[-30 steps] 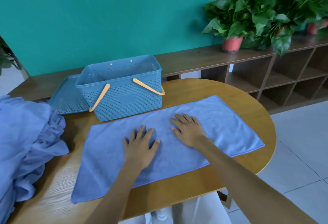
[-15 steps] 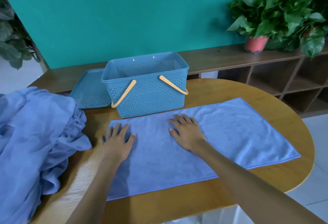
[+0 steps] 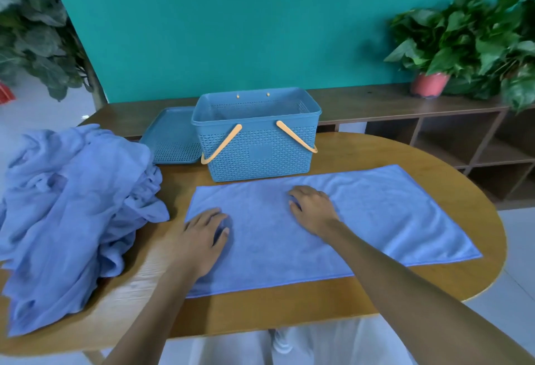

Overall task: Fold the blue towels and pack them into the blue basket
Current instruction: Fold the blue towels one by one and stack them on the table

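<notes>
Towel (image 3: pixel 376 214) flat on wooden table (image 3: pixel 405 156)

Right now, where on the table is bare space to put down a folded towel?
Bare wood shows right of the basket, behind the flat towel, and along the near edge of the table in front of it. The left is crowded: the towel pile, the lid and the left hand.

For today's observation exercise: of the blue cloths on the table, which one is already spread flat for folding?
The towel in front of the basket, with both hands resting on it. The other cloths lie crumpled in a heap at the left.
</notes>
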